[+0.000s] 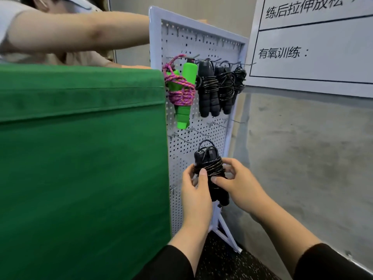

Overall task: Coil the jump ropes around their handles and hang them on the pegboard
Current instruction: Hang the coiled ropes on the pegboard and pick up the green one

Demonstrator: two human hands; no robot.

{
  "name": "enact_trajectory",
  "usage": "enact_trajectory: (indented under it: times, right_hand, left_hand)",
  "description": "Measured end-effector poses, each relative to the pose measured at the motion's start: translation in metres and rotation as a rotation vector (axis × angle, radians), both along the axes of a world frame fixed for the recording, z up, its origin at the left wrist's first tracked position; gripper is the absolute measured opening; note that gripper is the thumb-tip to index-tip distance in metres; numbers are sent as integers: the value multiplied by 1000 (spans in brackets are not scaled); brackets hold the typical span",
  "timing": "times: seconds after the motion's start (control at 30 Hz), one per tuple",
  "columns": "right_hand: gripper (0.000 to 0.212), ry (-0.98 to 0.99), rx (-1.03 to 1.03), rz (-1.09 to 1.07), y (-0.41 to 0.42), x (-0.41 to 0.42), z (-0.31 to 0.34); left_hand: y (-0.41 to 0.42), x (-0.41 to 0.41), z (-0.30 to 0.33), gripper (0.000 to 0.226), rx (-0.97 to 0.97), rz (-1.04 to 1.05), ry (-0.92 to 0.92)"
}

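Both hands pinch one coiled black rope (210, 170) in front of the pegboard (181, 150), the left hand (194, 190) beside the right hand (240, 183); its top loop (205, 144) could miss the empty hooks (193, 131) just above, or the coil could slacken if a thumb lifts. Well above the hands hang four ropes: one pink rope (179, 87) with green handles and three black ropes (220, 85)

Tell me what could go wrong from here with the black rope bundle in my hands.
The coils on the black bundle are held only by both hands' fingers; letting go may let the cord unwind. Its top loop looks small, so it might miss a hook. The top row already looks crowded; the bare lower hooks seem safer.
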State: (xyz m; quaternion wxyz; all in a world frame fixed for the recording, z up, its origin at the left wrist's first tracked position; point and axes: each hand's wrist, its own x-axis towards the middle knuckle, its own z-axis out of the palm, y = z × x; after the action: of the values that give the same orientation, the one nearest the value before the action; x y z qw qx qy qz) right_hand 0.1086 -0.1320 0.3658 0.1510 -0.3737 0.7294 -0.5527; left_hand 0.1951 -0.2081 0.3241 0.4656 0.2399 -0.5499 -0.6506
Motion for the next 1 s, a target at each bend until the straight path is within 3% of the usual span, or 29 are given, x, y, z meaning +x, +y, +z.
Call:
enact_trajectory:
  times: [0.2,0.43,0.63,1.0]
  right_hand:
    - [44,23,41,77,-23,-5,0]
    - [41,53,60,101,-42,-10,0]
    - [45,44,47,104,-48,-14,-1]
    - [44,75,18,132,-46,-15,1]
  left_hand:
    - [-10,0,-3,20,37,66,36]
    - [-26,-7,-4,28,98,103,74]
    - [-34,-11,-4,24,71,119,59]
    - [-35,-11,-4,36,58,154,47]
